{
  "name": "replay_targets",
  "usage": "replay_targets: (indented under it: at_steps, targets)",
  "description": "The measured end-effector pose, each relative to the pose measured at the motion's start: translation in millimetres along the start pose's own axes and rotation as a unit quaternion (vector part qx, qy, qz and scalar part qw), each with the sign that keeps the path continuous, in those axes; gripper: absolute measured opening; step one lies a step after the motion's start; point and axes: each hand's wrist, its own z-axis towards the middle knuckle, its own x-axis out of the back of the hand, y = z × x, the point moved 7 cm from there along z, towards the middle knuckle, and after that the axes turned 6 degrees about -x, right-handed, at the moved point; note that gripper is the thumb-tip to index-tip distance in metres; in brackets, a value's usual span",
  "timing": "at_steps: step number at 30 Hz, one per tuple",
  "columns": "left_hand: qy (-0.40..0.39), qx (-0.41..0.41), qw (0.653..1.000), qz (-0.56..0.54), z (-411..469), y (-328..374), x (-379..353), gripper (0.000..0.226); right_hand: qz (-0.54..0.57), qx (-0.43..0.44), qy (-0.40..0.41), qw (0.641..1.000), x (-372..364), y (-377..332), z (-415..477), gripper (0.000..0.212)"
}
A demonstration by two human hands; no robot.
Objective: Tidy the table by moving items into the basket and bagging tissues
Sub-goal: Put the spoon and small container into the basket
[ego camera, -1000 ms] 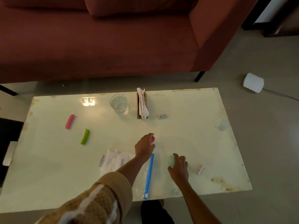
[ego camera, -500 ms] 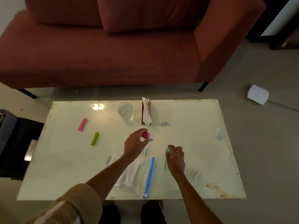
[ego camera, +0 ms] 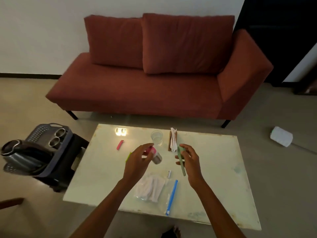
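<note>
Above the middle of the table [ego camera: 214, 169], the left hand [ego camera: 137, 162] grips a small container [ego camera: 156, 157] with a pink cap and a silvery body, fingers curled round its upper end, so the label (if there is one) is hidden. The right hand [ego camera: 191, 160] pinches a long pale-green clip [ego camera: 182, 164] between thumb and fingertips, with the remaining fingers loosely spread. Both items are blurred and hang clear of the tabletop.

Nearer the person lies a crumpled heap of white tissues [ego camera: 151, 187] on a clear zip bag [ego camera: 172, 194] with a blue seal strip. Whether the tissues are inside the bag or only on top of it is hard to make out. A green clip [ego camera: 128, 156] peeks out from behind the left hand, and a pink clip [ego camera: 119, 144] lies beyond it.

At the far edge stand a drinking glass [ego camera: 157, 136] and a napkin holder [ego camera: 172, 140]. Left of the table sits the dark basket [ego camera: 36, 133], holding a kettle [ego camera: 17, 153] and metal cups [ego camera: 58, 136].
</note>
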Motion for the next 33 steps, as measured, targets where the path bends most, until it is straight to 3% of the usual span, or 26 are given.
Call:
replay_targets:
  at_steps: [4, 7, 12, 15, 18, 22, 33]
  targets:
    - [0.041, 0.060, 0.988, -0.137, -24, -12, 52, 0.030, 0.059, -0.058, -0.061, 0.995, -44, -12, -36, 0.024]
    - [0.060, 0.075, 0.981, -0.170, -39, -26, 95, 0.028, 0.109, -0.097, -0.098, 0.984, -92, -18, -62, 0.023]
    - [0.077, 0.129, 0.961, -0.233, -75, -54, 173, 0.030, 0.254, -0.226, -0.163, 0.926, -191, -5, -110, 0.025]
    - [0.083, 0.188, 0.941, -0.270, -106, -81, 219, 0.033, 0.256, -0.265, -0.193, 0.909, -250, 8, -140, 0.036]
    - [0.066, 0.226, 0.931, -0.280, -138, -110, 256, 0.036, 0.245, -0.265, -0.217, 0.907, -299, 16, -165, 0.034]
    - [0.062, 0.253, 0.912, -0.318, -169, -141, 291, 0.033, 0.188, -0.231, -0.207, 0.932, -348, 24, -189, 0.013]
    - [0.044, 0.253, 0.894, -0.368, -144, -194, 351, 0.015, -0.028, -0.092, -0.159, 0.983, -441, 23, -172, 0.018]
